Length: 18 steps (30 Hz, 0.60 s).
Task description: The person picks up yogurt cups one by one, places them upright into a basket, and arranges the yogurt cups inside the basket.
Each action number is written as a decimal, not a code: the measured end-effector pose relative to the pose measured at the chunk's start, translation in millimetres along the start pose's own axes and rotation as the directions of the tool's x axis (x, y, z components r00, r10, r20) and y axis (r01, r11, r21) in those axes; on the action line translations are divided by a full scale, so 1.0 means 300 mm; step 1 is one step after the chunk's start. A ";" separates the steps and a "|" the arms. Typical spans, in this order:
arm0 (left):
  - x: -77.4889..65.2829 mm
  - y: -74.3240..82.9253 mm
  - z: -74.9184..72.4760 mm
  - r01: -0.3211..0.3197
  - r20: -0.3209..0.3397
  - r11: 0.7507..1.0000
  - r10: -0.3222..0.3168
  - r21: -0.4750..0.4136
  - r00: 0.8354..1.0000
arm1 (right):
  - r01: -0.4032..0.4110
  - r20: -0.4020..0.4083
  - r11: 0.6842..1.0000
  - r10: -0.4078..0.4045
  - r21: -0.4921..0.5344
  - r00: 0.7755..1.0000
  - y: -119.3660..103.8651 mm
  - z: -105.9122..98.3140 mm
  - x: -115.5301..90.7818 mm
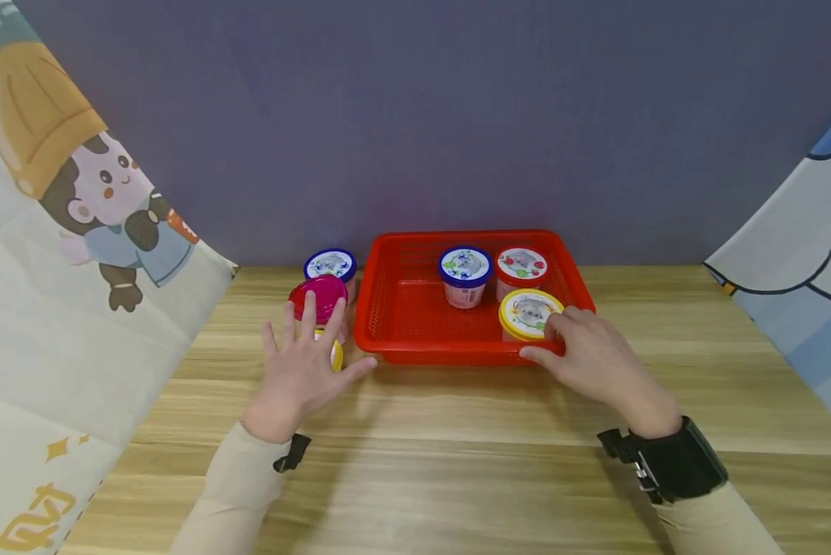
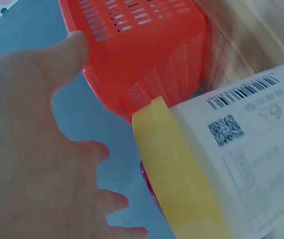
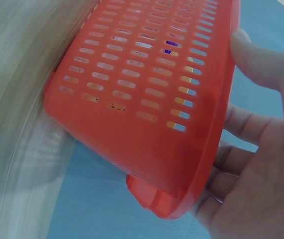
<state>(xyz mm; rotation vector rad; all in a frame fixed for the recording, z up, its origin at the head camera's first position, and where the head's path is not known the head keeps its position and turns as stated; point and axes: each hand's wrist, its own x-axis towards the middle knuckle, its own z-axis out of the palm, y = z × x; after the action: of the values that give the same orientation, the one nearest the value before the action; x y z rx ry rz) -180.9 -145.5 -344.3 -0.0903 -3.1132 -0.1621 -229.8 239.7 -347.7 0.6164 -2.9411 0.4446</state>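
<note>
My left hand point(image 1: 301, 370) is spread with straight fingers over a group of lidded cups. Beneath it a yellow-lidded cup point(image 1: 336, 353) is partly hidden; its barcode side shows large in the left wrist view point(image 2: 246, 139). Behind that are a magenta-lidded cup point(image 1: 325, 294) and a blue-lidded cup point(image 1: 331, 264). My right hand point(image 1: 599, 358) grips the front right rim of a red plastic basket point(image 1: 415, 308), thumb outside and fingers over the inner side. Inside the basket stand a blue-lidded cup point(image 1: 465, 270), a red-lidded cup point(image 1: 521, 266) and a yellow-lidded cup point(image 1: 526, 314) close to my right fingers.
The basket and cups stand near the back of a wood-grain table point(image 1: 443, 462). A dark grey-blue panel point(image 1: 443, 116) rises behind them. Printed cloths with cartoon figures hang at the left point(image 1: 55, 324) and right point(image 1: 797, 254).
</note>
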 end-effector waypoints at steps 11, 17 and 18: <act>-0.018 -0.011 0.013 0.060 0.092 0.998 -0.062 0.024 0.994 | -0.004 -0.004 1.000 0.004 -0.003 1.000 -0.003 -0.005 -0.002; -0.031 -0.013 0.025 0.061 0.109 0.998 -0.064 0.028 0.992 | -0.003 0.005 1.000 0.003 0.003 1.000 -0.005 -0.005 -0.003; -0.033 -0.014 0.025 0.060 0.106 0.998 -0.063 0.027 0.992 | -0.003 0.005 1.000 0.003 0.003 1.000 -0.005 -0.005 -0.004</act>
<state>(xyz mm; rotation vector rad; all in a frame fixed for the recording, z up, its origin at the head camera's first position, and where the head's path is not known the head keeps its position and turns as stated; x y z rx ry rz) -171.5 -149.5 -352.6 -0.0022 -3.2262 -0.1257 -228.1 239.1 -346.0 0.6137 -2.9468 0.4479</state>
